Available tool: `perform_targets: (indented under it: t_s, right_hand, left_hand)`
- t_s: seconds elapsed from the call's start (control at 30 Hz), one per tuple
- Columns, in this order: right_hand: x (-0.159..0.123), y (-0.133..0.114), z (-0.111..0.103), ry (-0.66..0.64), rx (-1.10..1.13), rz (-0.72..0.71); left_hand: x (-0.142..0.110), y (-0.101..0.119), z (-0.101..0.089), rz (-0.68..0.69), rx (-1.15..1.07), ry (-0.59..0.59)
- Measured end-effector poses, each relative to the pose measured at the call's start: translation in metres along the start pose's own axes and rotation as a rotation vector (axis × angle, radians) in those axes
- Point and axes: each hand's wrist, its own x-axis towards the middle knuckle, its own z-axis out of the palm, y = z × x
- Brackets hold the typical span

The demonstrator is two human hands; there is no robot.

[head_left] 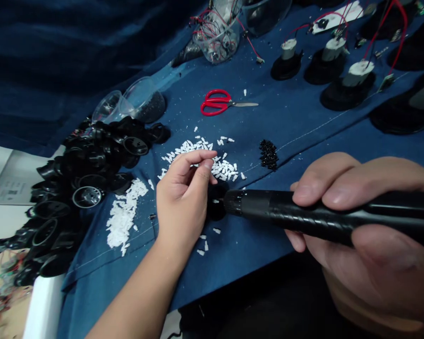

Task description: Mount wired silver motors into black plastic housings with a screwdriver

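The right hand is closed around a black pen-style screwdriver, whose long axis runs leftward to a small black round part just beside the left hand, its fingertips pinched together before the white plastic pegs.

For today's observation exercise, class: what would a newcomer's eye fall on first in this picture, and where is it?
The eye goes first to the black electric screwdriver in the right hand at lower right, its tip at a round black part beside the left hand. Next stand out the red-handled scissors at top centre on the blue cloth. The white plastic pieces and the heap of black round plastic housings fill the centre and left.
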Motion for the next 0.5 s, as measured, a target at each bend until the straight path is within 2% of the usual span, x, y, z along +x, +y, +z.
perform_targets:
  t_s: [0.3,0.43,0.5]
  right_hand:
    - [-0.0037,-0.0002,0.0055,0.043,0.016,-0.024]
    - [-0.0048,0.0005,0.0058,0.069,0.031,0.012]
    - [-0.0034,0.0009,0.0050,0.033,0.113,0.050]
  left_hand:
    - [0.0033,0.0020,-0.0014,0.076,0.063,-0.040]
    - [0.0024,0.0030,-0.0013,0.112,0.095,-0.023]
    - [0.0023,0.0031,-0.0011,0.107,0.098,-0.024]
